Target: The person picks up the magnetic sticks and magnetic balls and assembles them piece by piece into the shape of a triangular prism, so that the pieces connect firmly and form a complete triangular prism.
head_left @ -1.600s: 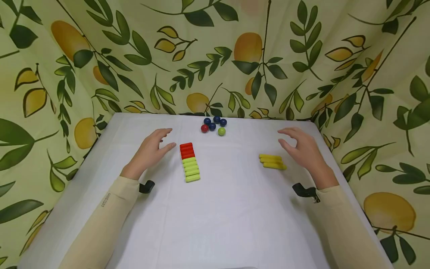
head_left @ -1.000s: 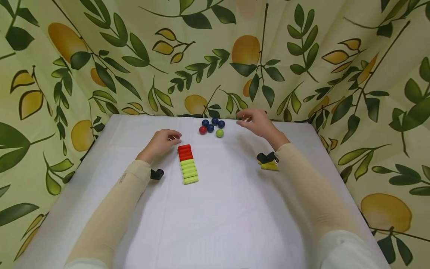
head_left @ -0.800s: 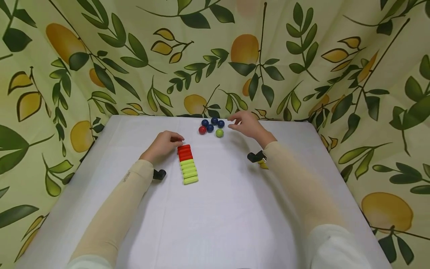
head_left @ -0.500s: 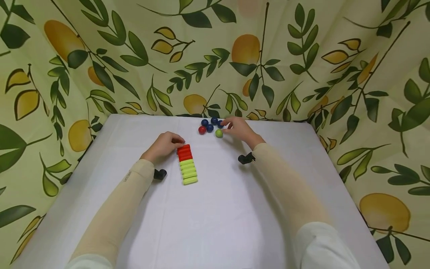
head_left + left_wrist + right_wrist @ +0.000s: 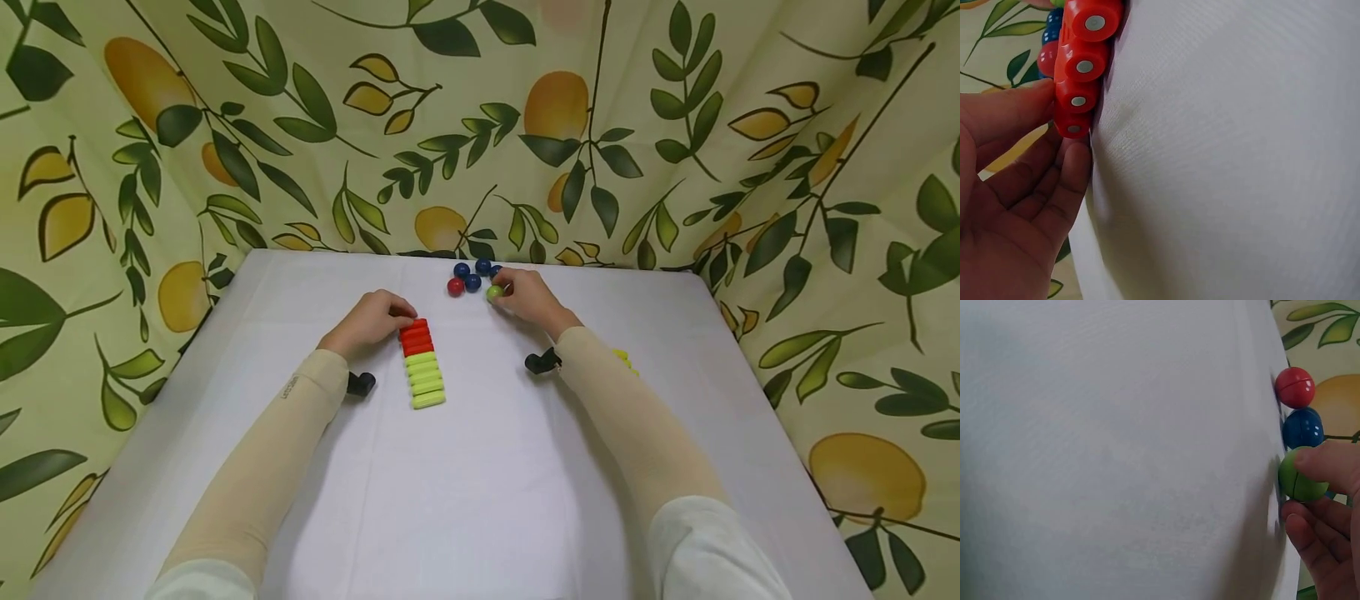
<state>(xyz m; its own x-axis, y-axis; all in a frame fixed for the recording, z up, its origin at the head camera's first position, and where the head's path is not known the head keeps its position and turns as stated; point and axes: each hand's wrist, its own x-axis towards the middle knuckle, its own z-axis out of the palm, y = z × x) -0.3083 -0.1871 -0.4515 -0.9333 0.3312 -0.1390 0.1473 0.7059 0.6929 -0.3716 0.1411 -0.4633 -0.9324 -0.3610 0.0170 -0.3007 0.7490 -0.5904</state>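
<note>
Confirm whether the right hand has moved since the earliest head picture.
Yes. Judged against the unmoved red ball in the head view, the right hand has moved left, from near the yellow sticks to the green ball.

Balls point(image 5: 472, 282) — behind, right of stick row point(image 5: 422, 364).

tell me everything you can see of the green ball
The green ball is light green, round and glossy, apparently plastic, with a thin dark seam line across it in the right wrist view. It is near the far edge of the white-covered table, nearer the person than the blue balls and right of the red ball in the head view. The right hand pinches it with its thumb; whether it has left the cloth is unclear.
</note>
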